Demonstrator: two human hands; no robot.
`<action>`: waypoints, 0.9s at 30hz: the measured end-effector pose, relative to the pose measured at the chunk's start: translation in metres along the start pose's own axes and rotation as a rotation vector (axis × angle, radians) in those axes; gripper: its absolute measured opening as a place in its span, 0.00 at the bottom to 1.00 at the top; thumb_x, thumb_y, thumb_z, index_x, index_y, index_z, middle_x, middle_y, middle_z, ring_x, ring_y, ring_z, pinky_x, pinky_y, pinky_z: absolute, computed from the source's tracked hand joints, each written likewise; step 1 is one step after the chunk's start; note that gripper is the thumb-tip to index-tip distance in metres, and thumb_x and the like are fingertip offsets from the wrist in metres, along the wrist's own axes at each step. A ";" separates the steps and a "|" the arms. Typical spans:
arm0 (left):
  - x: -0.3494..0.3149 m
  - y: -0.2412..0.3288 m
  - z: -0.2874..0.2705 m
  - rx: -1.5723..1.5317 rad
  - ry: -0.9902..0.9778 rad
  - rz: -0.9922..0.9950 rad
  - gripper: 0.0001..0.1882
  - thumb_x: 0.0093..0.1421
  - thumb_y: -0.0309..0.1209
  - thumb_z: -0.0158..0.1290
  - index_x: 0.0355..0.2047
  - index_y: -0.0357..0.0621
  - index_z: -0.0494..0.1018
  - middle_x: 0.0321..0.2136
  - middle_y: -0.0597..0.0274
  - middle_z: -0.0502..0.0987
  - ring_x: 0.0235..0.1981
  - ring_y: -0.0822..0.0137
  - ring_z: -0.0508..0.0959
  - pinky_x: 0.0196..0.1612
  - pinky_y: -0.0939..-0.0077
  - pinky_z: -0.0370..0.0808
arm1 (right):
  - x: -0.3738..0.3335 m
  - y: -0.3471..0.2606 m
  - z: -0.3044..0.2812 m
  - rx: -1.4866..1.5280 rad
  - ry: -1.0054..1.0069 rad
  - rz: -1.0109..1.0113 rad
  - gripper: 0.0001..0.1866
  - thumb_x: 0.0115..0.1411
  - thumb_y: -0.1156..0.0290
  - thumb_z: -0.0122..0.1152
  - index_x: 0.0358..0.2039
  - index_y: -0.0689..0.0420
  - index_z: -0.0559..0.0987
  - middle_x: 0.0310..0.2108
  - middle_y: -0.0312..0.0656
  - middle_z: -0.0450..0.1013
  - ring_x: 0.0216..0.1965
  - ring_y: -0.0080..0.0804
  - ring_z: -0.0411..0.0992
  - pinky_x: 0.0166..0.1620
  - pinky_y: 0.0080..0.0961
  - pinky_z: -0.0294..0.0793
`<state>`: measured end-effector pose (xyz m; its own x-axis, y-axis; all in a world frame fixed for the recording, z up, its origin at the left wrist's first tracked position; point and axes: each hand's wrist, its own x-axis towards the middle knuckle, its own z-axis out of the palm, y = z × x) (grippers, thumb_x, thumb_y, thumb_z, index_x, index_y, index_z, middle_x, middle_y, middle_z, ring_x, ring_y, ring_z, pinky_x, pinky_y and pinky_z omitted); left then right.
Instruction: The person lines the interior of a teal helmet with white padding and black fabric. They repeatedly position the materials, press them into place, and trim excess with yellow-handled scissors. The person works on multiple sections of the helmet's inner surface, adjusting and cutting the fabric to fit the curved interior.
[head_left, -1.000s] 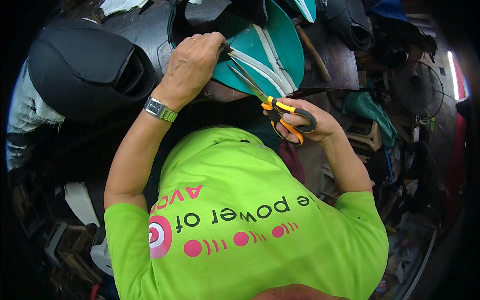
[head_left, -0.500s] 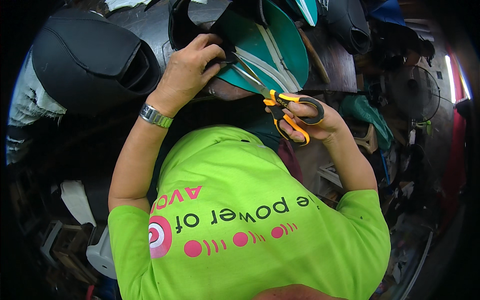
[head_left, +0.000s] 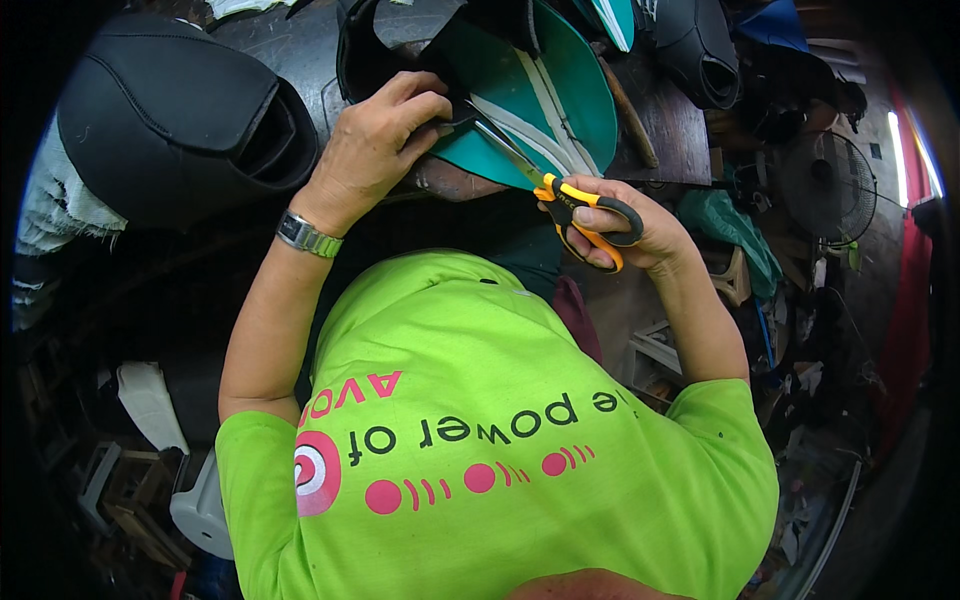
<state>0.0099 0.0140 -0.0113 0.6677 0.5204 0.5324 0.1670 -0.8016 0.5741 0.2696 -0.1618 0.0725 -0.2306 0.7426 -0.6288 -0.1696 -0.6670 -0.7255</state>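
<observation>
A black and teal fabric piece (head_left: pixel 583 70) with pale strips along its inner side lies at the table's near edge. My left hand (head_left: pixel 372 145) pinches a black edge of it between thumb and fingers; the very tips are partly hidden. In my right hand (head_left: pixel 645 232) is a pair of scissors (head_left: pixel 551 186) with yellow and black handles, fingers through the loops. Their blades point up and left, almost closed, with the tips just right of my left fingertips. Whether the tips touch the fabric, I cannot tell.
A large black padded piece (head_left: pixel 165 105) sits at the left, over frayed pale cloth (head_left: pixel 65 190). Beyond the teal piece, a wooden stick (head_left: pixel 630 112) lies on the dark table (head_left: pixel 683 145). Another black piece (head_left: pixel 695 45) is at the far right. A fan (head_left: pixel 825 185) stands further right.
The scissor blades have come nearly together from a wider spread, and the handle loops have drawn closer. My left hand keeps its pinch at almost the same place.
</observation>
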 end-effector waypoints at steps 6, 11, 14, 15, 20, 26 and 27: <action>-0.002 -0.001 0.000 -0.001 0.001 0.012 0.11 0.57 0.25 0.63 0.41 0.45 0.78 0.48 0.61 0.79 0.43 0.54 0.83 0.45 0.65 0.83 | -0.003 0.000 0.003 -0.010 0.022 0.031 0.33 0.60 0.59 0.71 0.57 0.69 0.71 0.19 0.39 0.72 0.13 0.18 0.67 0.18 0.11 0.65; -0.002 -0.002 -0.003 -0.011 -0.010 0.006 0.12 0.56 0.22 0.63 0.41 0.45 0.78 0.49 0.61 0.79 0.44 0.55 0.83 0.46 0.66 0.82 | 0.001 0.005 0.001 0.038 0.021 0.014 0.33 0.60 0.59 0.70 0.57 0.70 0.71 0.19 0.40 0.72 0.13 0.18 0.67 0.17 0.12 0.64; -0.003 -0.001 -0.004 -0.028 -0.040 -0.032 0.14 0.55 0.19 0.63 0.42 0.44 0.78 0.50 0.59 0.79 0.47 0.56 0.83 0.49 0.67 0.82 | 0.002 0.006 -0.003 0.104 -0.066 -0.019 0.25 0.65 0.63 0.67 0.54 0.66 0.72 0.20 0.41 0.73 0.14 0.19 0.68 0.17 0.15 0.64; -0.004 -0.001 -0.005 -0.036 -0.038 -0.041 0.14 0.55 0.19 0.63 0.43 0.44 0.78 0.50 0.59 0.79 0.47 0.56 0.83 0.49 0.68 0.82 | 0.002 0.007 -0.003 0.092 -0.080 -0.028 0.25 0.65 0.63 0.67 0.55 0.66 0.72 0.20 0.41 0.73 0.14 0.19 0.68 0.17 0.15 0.64; -0.002 0.001 -0.005 -0.027 -0.042 -0.034 0.14 0.56 0.21 0.63 0.43 0.44 0.79 0.49 0.60 0.79 0.46 0.56 0.83 0.48 0.67 0.82 | 0.004 0.009 -0.003 0.112 -0.065 -0.020 0.25 0.65 0.62 0.67 0.54 0.66 0.72 0.20 0.40 0.73 0.14 0.19 0.68 0.18 0.15 0.65; -0.001 0.004 -0.006 -0.026 -0.051 -0.012 0.13 0.56 0.22 0.63 0.42 0.45 0.79 0.48 0.61 0.79 0.44 0.56 0.83 0.47 0.67 0.83 | 0.009 0.010 0.000 0.120 -0.031 -0.038 0.22 0.64 0.64 0.69 0.50 0.65 0.74 0.20 0.38 0.73 0.14 0.17 0.68 0.17 0.13 0.64; -0.002 0.004 -0.006 -0.028 -0.057 -0.026 0.13 0.56 0.21 0.63 0.42 0.44 0.79 0.49 0.60 0.80 0.45 0.56 0.84 0.48 0.67 0.83 | 0.010 0.010 0.000 0.123 -0.032 -0.040 0.21 0.64 0.65 0.69 0.50 0.65 0.74 0.21 0.38 0.73 0.14 0.17 0.68 0.17 0.12 0.64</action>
<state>0.0048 0.0117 -0.0060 0.7039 0.5226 0.4810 0.1647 -0.7789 0.6051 0.2655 -0.1612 0.0595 -0.2514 0.7676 -0.5896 -0.2952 -0.6410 -0.7085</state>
